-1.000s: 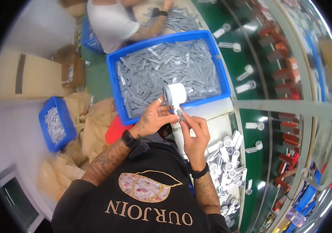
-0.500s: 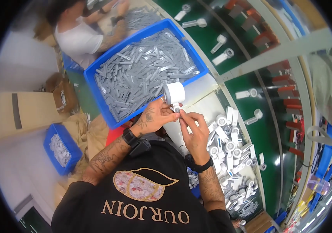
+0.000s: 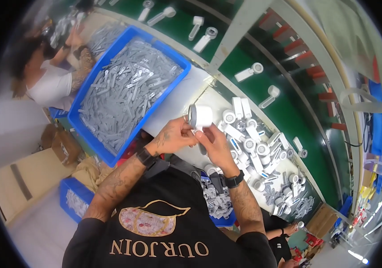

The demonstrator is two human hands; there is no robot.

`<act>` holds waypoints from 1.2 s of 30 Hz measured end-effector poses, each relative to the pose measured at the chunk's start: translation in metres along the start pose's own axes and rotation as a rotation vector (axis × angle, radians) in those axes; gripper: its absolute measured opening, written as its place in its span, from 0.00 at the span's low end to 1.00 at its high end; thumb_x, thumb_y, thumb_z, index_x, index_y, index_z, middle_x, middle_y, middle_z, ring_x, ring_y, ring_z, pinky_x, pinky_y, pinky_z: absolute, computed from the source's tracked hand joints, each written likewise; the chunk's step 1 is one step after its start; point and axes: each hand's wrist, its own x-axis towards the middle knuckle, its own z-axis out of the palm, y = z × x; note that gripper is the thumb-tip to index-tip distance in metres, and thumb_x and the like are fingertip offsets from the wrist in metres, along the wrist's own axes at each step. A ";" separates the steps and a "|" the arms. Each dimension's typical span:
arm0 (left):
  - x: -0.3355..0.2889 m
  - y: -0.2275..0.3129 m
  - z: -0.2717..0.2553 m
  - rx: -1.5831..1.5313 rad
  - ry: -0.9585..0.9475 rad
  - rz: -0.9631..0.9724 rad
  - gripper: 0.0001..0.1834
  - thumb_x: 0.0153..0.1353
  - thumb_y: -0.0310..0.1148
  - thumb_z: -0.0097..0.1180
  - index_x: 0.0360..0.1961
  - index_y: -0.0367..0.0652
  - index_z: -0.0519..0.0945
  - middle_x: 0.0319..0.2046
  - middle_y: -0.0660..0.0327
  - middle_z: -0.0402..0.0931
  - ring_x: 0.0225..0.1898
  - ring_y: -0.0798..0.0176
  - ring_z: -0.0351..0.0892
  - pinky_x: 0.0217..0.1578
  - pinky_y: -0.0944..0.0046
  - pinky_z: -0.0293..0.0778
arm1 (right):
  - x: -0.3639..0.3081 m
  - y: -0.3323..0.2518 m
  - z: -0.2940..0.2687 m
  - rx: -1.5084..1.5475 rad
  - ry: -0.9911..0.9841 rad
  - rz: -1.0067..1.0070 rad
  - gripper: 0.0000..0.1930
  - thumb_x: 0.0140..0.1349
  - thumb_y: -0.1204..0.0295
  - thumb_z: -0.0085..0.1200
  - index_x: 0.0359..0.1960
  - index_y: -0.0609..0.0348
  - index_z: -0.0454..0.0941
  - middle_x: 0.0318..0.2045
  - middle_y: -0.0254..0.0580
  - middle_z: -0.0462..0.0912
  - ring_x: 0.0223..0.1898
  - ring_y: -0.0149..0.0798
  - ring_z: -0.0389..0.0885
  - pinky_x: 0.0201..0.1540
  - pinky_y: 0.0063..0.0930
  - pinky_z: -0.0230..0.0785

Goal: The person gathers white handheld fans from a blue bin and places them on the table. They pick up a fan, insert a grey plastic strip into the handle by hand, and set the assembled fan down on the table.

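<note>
A small white handheld fan (image 3: 202,116), with a cylindrical head and grey rim, is held upright in front of my chest. My left hand (image 3: 175,135) pinches it just below the head. My right hand (image 3: 216,147) wraps the handle, its thumb against the front. A grey strip shows on the handle below that thumb; the fingers hide the rest. To the right lies a pile of similar white fans (image 3: 250,145) on the white tabletop (image 3: 173,114). Left of my hands stands a blue bin (image 3: 96,148) full of grey strip-shaped parts (image 3: 122,96).
Beyond the table runs a green conveyor belt (image 3: 231,56) carrying several fans. A post (image 3: 238,29) rises at the belt's edge. Below my right forearm is a second blue bin (image 3: 226,221) of small parts. People sit at the upper left (image 3: 50,85) and lower right (image 3: 280,236).
My view has turned, so the bin appears farther left. My right hand has gone from a fingertip pinch low on the fan to a wrap around its handle.
</note>
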 end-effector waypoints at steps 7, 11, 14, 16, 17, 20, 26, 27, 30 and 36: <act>0.127 -0.034 0.018 0.190 -0.040 -0.077 0.25 0.65 0.43 0.69 0.54 0.35 0.78 0.31 0.58 0.85 0.23 0.72 0.78 0.24 0.67 0.74 | 0.044 -0.027 -0.100 -0.925 0.055 -0.231 0.27 0.56 0.68 0.72 0.57 0.65 0.78 0.45 0.53 0.83 0.35 0.43 0.86 0.37 0.36 0.80; 0.209 -0.047 0.043 0.104 0.096 -0.017 0.24 0.67 0.43 0.66 0.54 0.34 0.79 0.36 0.56 0.85 0.28 0.65 0.82 0.30 0.66 0.77 | 0.098 -0.020 -0.168 -0.944 0.283 -0.069 0.27 0.55 0.64 0.70 0.53 0.67 0.77 0.39 0.56 0.87 0.36 0.49 0.89 0.41 0.40 0.81; 0.203 -0.085 0.032 0.653 0.443 0.118 0.21 0.66 0.45 0.65 0.48 0.36 0.81 0.37 0.51 0.84 0.34 0.55 0.84 0.37 0.59 0.79 | 0.165 0.013 -0.259 -1.115 0.524 -0.015 0.27 0.57 0.58 0.67 0.51 0.67 0.78 0.39 0.62 0.86 0.41 0.59 0.88 0.45 0.46 0.80; 0.167 -0.144 0.029 0.662 0.359 -0.039 0.20 0.63 0.47 0.64 0.40 0.39 0.79 0.35 0.48 0.82 0.38 0.47 0.83 0.43 0.55 0.79 | 0.207 0.029 -0.295 -1.213 0.647 0.006 0.28 0.59 0.54 0.65 0.50 0.67 0.79 0.44 0.68 0.85 0.46 0.66 0.85 0.49 0.51 0.77; 0.152 -0.156 0.041 0.754 0.305 0.002 0.19 0.62 0.45 0.64 0.41 0.39 0.80 0.38 0.47 0.81 0.41 0.45 0.82 0.45 0.53 0.78 | 0.219 0.048 -0.330 -1.274 0.715 -0.071 0.28 0.59 0.53 0.65 0.50 0.67 0.78 0.46 0.70 0.84 0.49 0.68 0.84 0.52 0.54 0.76; 0.139 -0.236 0.039 0.919 0.319 0.476 0.28 0.55 0.46 0.70 0.52 0.40 0.80 0.47 0.46 0.76 0.52 0.41 0.75 0.54 0.46 0.72 | 0.258 0.072 -0.335 -1.195 0.588 -0.093 0.31 0.59 0.53 0.68 0.53 0.67 0.79 0.47 0.65 0.86 0.53 0.65 0.84 0.55 0.49 0.76; 0.154 -0.194 0.064 0.839 0.285 -0.001 0.31 0.52 0.40 0.68 0.55 0.40 0.73 0.51 0.46 0.75 0.51 0.39 0.77 0.51 0.43 0.73 | 0.198 0.020 -0.276 -1.034 0.525 -0.239 0.25 0.65 0.60 0.66 0.55 0.70 0.80 0.51 0.57 0.85 0.53 0.54 0.84 0.55 0.41 0.75; 0.156 -0.204 0.055 0.681 0.305 -0.009 0.36 0.53 0.40 0.66 0.60 0.35 0.69 0.46 0.43 0.78 0.49 0.37 0.78 0.50 0.43 0.74 | 0.190 0.020 -0.268 -1.107 0.504 -0.420 0.23 0.66 0.62 0.66 0.54 0.69 0.81 0.51 0.54 0.85 0.47 0.50 0.86 0.51 0.39 0.77; 0.127 -0.183 0.021 0.471 0.339 -0.162 0.42 0.57 0.40 0.61 0.67 0.28 0.60 0.41 0.38 0.81 0.45 0.34 0.81 0.47 0.41 0.76 | 0.153 -0.005 -0.166 -1.037 0.379 -0.316 0.17 0.68 0.67 0.63 0.54 0.63 0.82 0.42 0.48 0.85 0.38 0.39 0.85 0.40 0.30 0.78; -0.018 -0.107 -0.038 0.076 0.292 -0.361 0.23 0.67 0.41 0.56 0.56 0.37 0.74 0.33 0.59 0.83 0.23 0.66 0.81 0.24 0.63 0.77 | 0.171 0.028 0.022 -0.901 -0.121 -0.543 0.09 0.67 0.73 0.60 0.45 0.63 0.85 0.38 0.51 0.86 0.40 0.50 0.85 0.44 0.38 0.78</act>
